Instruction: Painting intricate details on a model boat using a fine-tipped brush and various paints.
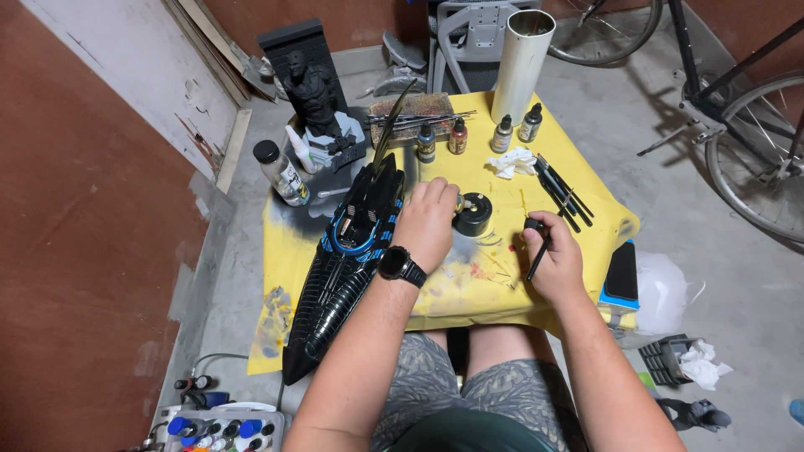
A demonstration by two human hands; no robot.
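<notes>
While sitting over a yellow-covered surface (586,209) at the centre of the frame, a person is working with both hands beside a long black model (352,259) trimmed in blue, which is lying lengthwise along the surface's left edge, its tail overhanging toward the lower left. The left hand (425,222), a black watch (400,264) on its wrist, is curling around a small bottle (459,202), seemingly to steady it, just beside a round black pot (473,213). The right hand (553,259) is pinching a thin black brush (538,255) between its fingers, tip angled down at the paint-smeared cover. Four dropper bottles (477,134) are standing in a row at the upper centre, within easy reach, with spare brushes (563,194) fanned out at right and a crumpled tissue (512,161) between them.
</notes>
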